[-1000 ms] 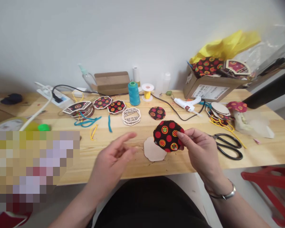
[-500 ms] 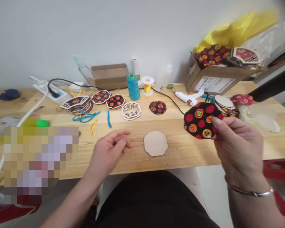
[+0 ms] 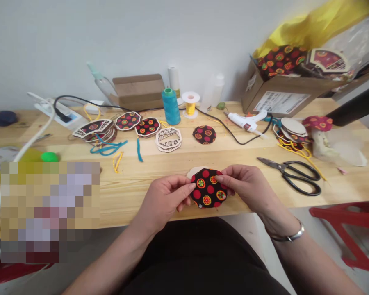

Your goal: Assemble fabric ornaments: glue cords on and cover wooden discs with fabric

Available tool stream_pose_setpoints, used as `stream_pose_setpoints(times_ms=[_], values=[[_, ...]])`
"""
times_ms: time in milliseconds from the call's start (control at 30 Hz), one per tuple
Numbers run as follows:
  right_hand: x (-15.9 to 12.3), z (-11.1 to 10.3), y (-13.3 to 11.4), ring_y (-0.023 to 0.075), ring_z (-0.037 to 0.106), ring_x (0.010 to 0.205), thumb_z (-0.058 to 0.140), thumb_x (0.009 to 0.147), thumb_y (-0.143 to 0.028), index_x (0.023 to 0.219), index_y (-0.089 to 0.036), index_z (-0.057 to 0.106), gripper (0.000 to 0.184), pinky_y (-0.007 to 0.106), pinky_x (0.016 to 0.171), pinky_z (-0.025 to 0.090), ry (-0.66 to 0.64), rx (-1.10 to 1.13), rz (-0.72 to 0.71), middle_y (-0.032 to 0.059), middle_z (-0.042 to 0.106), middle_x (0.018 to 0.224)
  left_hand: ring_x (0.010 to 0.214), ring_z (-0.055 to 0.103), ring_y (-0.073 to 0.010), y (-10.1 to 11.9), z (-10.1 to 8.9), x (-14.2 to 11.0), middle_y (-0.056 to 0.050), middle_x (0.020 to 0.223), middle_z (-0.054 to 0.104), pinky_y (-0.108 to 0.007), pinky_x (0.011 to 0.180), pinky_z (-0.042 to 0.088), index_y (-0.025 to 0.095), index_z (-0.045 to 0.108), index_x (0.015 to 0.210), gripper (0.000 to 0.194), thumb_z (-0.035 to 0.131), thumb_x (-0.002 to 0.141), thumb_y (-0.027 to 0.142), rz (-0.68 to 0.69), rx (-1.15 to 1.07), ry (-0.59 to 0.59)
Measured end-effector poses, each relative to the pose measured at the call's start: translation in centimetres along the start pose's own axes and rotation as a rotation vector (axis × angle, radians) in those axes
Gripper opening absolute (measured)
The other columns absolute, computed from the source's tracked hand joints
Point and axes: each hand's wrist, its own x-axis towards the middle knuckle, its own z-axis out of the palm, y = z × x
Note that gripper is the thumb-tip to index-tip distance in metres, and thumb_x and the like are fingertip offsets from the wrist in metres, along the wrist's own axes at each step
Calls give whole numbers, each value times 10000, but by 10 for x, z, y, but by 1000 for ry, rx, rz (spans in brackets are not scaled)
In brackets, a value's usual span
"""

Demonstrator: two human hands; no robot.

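A round piece of black fabric [image 3: 209,189] with red dots and bright flowers is held up near the table's front edge. My left hand [image 3: 169,197] pinches its left rim between thumb and fingers. Its upper right rim is gripped by my right hand [image 3: 249,184], which has a silver bracelet at the wrist. Behind the fabric, a pale scalloped wooden plate [image 3: 194,170] lies on the table, mostly covered from view. Black-handled scissors [image 3: 290,174] rest to the right of my right hand.
Behind are a second fabric round [image 3: 204,134], fretwork wooden pieces [image 3: 169,139], a teal thread cone [image 3: 171,108] and a yellow spool [image 3: 190,107]. A glue gun [image 3: 246,122] lies before a full cardboard box [image 3: 279,98]. Fan-shaped ornaments [image 3: 95,130] sit left; a red stool [image 3: 353,229] stands right.
My right hand swung the fabric out to the right, then brought it back to the middle. My left hand moved right and took hold of the fabric's left rim.
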Motion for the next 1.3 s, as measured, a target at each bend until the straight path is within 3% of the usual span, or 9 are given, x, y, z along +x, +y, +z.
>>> stream_pose_setpoints(times_ms=[233,433,667,900,1300], values=[[7,0,-3,86,542,520,711,688,-313,754,-157,712,170,221,502,442,6,-7,-1,2,676,635,417,448,-63,0,-3,10,15,497,585,-174,408,337,151,696,682,209,706,729,355,32,104,76],[12,5,-3,76,521,451,722,673,-267,649,-156,650,135,207,445,409,119,-52,20,-26,620,519,410,431,-68,4,-2,12,28,471,565,-190,424,340,165,699,661,188,688,731,339,67,238,164],[15,4,1,86,520,445,688,703,-250,666,-158,655,104,211,429,395,153,-183,-16,-20,614,505,445,450,-78,1,-1,11,18,543,611,-200,450,356,168,703,671,174,642,754,309,115,345,170],[13,6,0,94,509,458,652,716,-224,655,-160,662,89,217,434,382,180,-326,-59,-25,590,499,647,607,-124,-6,-2,12,0,710,713,-219,624,456,177,698,707,148,628,769,292,171,412,172],[13,6,3,101,513,480,636,728,-223,682,-165,683,88,234,467,394,171,-418,-91,-13,629,548,610,596,-117,-9,-3,13,10,667,690,-223,594,444,175,666,675,160,623,768,298,202,474,184]])
